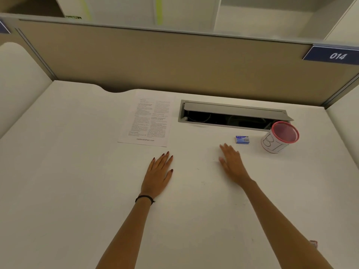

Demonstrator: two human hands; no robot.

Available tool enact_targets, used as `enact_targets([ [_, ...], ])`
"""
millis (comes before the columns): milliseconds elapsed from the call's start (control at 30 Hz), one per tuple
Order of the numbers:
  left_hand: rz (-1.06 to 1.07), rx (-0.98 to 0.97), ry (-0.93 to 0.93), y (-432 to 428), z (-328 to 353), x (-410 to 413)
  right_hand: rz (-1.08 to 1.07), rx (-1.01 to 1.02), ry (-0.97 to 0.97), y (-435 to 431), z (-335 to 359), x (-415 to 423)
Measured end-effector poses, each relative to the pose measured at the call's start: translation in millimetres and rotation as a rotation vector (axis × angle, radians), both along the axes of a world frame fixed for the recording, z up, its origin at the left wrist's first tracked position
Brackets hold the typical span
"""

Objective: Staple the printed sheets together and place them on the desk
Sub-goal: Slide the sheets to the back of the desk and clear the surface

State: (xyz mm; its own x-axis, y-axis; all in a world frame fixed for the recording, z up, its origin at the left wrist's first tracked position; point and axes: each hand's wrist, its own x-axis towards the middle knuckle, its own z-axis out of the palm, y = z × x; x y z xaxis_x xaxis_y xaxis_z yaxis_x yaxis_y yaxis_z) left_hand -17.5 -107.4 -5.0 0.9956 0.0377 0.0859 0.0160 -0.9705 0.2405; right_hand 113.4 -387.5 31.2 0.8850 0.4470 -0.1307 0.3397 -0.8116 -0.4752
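Observation:
The printed sheets (147,119) lie flat on the white desk (77,171), toward the back centre, text facing up. My left hand (158,174) rests palm down on the desk just in front of the sheets, fingers spread, holding nothing. My right hand (232,164) lies flat further right, fingers apart, also empty. A small blue box of staples (242,139) sits just beyond my right hand's fingertips. No stapler is in view.
An open cable hatch (231,117) with a raised grey lid cuts into the desk at the back right. A red mesh pen cup (279,137) wrapped in white paper stands to the right of the blue box. A beige partition (174,61) closes the back.

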Motion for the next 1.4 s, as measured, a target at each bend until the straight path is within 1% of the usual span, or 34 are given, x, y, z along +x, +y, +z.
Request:
enact_targets([
  [33,0.003,0.002,0.002,0,0,0,0.051,-0.058,-0.029,8,-3,-4],
  [133,0.009,0.009,0.004,-1,0,0,0.163,-0.129,-0.079,32,-11,-18],
  [300,0.023,0.024,0.013,-1,0,-1,0.373,-0.130,-0.123,54,-13,-54],
  [467,0.066,0.007,0.022,-5,-1,-3,0.551,-0.155,-0.179,40,-13,-81],
  [567,0.096,0.004,0.026,-10,0,-10,0.584,-0.178,-0.172,20,-10,-91],
  [667,0.102,-0.001,0.024,-14,0,-21,0.531,-0.211,-0.159,0,-6,-97],
  [767,0.099,0.006,0.033,-17,-1,-31,0.393,-0.217,-0.135,-10,-8,-94],
  [867,0.086,0.013,0.051,-17,0,-39,0.234,-0.231,-0.135,0,-6,-80],
  [933,0.073,0.017,0.063,-15,0,-42,0.167,-0.242,-0.149,15,-1,-66],
  [1000,0.058,0.016,0.079,-13,-1,-45,0.156,-0.298,-0.169,29,3,-56],
  [1067,0.049,0.019,0.078,-11,0,-50,0.195,-0.361,-0.196,43,5,-53],
  [1167,0.052,0.011,0.070,-10,-1,-52,0.200,-0.433,-0.186,52,-2,-53],
  [1300,0.069,0.043,0.011,-8,-8,-49,0.081,-0.536,-0.171,45,0,-45],
  [1400,0.059,0.062,0.009,-9,-8,-49,-0.021,-0.567,-0.139,29,5,-48],
])
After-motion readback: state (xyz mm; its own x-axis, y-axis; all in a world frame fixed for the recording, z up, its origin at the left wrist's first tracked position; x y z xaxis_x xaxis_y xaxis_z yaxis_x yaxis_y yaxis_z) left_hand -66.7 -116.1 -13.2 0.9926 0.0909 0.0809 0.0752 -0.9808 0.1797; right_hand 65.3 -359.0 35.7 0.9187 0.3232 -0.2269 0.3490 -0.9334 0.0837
